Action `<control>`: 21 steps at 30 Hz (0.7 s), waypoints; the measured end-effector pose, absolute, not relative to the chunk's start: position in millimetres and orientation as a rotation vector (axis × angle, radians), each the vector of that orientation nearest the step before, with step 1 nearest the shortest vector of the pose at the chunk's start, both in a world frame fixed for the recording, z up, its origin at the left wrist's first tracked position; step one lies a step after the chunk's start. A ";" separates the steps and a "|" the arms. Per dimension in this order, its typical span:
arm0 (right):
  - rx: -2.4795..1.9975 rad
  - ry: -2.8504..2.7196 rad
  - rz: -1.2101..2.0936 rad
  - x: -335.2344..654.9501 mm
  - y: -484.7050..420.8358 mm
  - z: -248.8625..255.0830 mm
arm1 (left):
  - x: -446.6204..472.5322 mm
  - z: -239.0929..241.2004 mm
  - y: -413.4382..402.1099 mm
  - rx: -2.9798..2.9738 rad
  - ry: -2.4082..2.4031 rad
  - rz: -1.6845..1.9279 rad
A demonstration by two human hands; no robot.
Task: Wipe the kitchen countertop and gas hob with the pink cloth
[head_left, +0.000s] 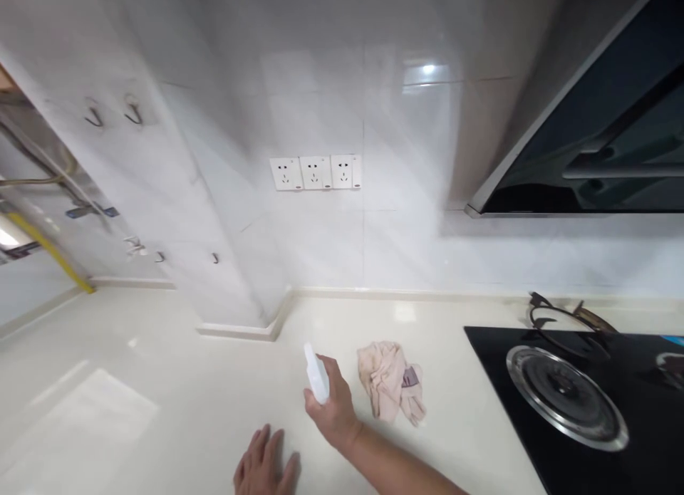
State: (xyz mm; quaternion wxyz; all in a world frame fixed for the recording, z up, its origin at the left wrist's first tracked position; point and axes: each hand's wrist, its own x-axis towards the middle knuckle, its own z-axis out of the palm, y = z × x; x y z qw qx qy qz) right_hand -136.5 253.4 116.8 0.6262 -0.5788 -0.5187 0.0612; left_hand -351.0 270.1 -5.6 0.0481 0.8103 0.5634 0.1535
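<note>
My right hand is wrapped round a white spray bottle, held over the pale countertop with its narrow end pointing towards the wall. Most of the bottle's body is hidden by my fingers. Lower and to the left, my left hand rests palm down on the countertop, fingers spread, holding nothing. A crumpled pinkish-beige cloth with a dark patch lies just right of my right hand, apart from it.
A black gas hob with a round burner and a loose pan-support ring is on the right, below a dark range hood. Wall sockets sit above the counter. At left, a wall column juts out; a yellow pipe stands beyond it.
</note>
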 end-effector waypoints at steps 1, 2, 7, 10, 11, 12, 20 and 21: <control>-1.321 -1.204 0.171 -140.4 263.4 114.1 | -351.9 -8.7 270.4 2.452 1.710 0.462; -1.319 -1.218 0.213 -143.7 271.4 110.9 | -351.8 -12.2 270.3 2.430 1.703 0.464; -1.444 -1.349 0.500 -148.9 273.3 97.4 | -329.5 -28.5 264.5 2.140 1.761 0.646; -1.559 -1.463 0.659 -140.4 251.5 94.0 | -303.1 -25.5 261.6 1.984 1.682 0.740; -1.606 -1.481 0.682 -134.6 242.9 92.6 | -294.0 -22.0 262.0 1.947 1.646 0.753; -1.663 -1.496 0.688 -126.7 234.1 90.3 | -285.1 -17.9 263.2 1.910 1.622 0.760; -2.266 -1.577 0.370 -9.2 144.3 35.0 | -240.7 0.8 284.1 1.690 1.718 0.883; -2.239 -1.606 0.345 1.6 132.2 28.2 | -240.0 0.8 286.6 1.669 1.715 0.891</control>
